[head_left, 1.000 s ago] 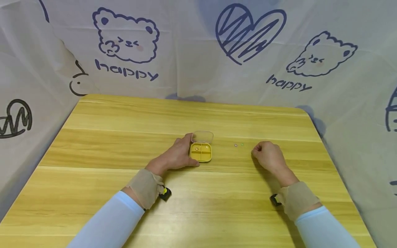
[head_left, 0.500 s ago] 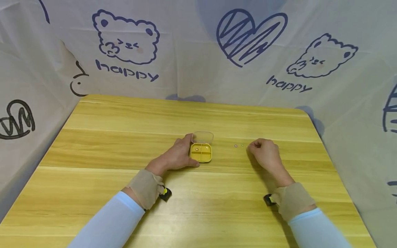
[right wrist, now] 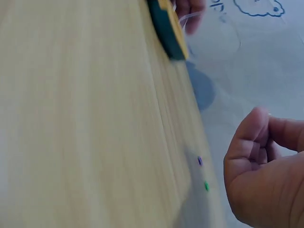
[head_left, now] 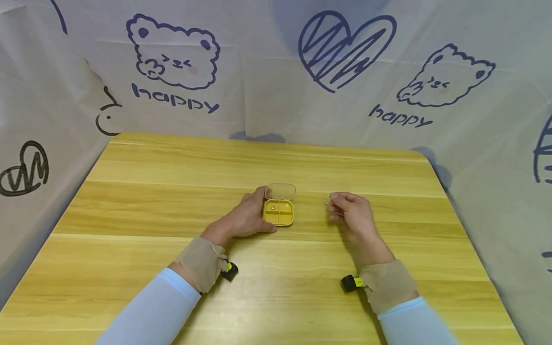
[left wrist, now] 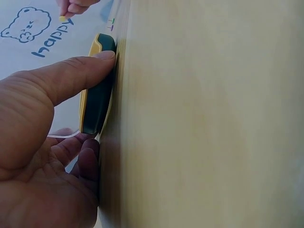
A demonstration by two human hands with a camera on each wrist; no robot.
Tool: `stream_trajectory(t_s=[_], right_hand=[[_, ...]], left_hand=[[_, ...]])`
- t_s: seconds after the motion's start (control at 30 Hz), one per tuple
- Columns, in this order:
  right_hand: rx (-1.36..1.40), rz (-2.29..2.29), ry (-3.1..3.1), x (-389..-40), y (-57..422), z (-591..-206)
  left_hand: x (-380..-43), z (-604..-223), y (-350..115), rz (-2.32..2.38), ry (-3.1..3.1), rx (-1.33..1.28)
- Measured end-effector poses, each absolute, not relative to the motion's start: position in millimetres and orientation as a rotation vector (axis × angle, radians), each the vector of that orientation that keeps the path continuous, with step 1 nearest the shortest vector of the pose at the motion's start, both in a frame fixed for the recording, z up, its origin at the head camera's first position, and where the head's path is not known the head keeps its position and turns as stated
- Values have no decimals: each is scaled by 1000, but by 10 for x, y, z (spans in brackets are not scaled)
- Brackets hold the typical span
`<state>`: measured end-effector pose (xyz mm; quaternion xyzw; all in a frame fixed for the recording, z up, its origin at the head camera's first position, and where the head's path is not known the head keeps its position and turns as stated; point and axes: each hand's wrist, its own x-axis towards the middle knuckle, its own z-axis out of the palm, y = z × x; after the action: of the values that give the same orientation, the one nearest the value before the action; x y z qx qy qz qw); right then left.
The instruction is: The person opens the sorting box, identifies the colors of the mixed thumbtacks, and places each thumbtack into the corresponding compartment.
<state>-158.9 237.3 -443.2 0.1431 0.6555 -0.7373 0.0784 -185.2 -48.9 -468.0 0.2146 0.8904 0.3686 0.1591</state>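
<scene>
A small yellow pill box (head_left: 279,219) stands with its clear lid (head_left: 281,191) raised; dividers split it into several compartments. One tiny round piece (head_left: 273,208) lies in its back left compartment. My left hand (head_left: 246,214) holds the box from the left, the thumb (left wrist: 83,76) along its front side. Between thumb and index finger my right hand (head_left: 355,211) pinches a tiny yellow piece (left wrist: 62,19), raised over the table. Below that hand lie a tiny purple piece (right wrist: 200,160) and a tiny green piece (right wrist: 206,186), the green one hidden in the head view.
The wooden table (head_left: 276,297) ends at the back and sides against white cloth (head_left: 258,62) with drawn bears and a heart. Cameras (head_left: 230,270) are strapped to both wrists.
My right hand has moved left, over the two loose pieces, and risen with the yellow piece now showing at its fingertips. My left hand and the box have stayed in place.
</scene>
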Motion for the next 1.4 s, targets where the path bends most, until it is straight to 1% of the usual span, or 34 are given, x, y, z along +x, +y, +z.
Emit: stream_trajectory(t_s=[0.1,0.27,0.47,0.7,1.17,1.4], right_hand=[[428,-2369,1704,-1567,2298,-4458],[417,-2498,1407,-1535,2225,-4488],[438,-2606,1065,-1511,2172,-4512],[382,-2677,679,-1491,2142,-4526],[237,-2707,332,-1478,2106,-4520],[200,-2704,299,-1460,2078,-4518]], left_hand=[[-1849,-4687,-492,1059,2539,607],[-1841,-4684,-490,1066,2545,604],[-1837,-4669,-488,1068,2551,605],[-1844,-4663,-488,1056,2554,610],[-1856,-4672,-489,1054,2555,614],[-1853,-4664,-486,1057,2550,612]])
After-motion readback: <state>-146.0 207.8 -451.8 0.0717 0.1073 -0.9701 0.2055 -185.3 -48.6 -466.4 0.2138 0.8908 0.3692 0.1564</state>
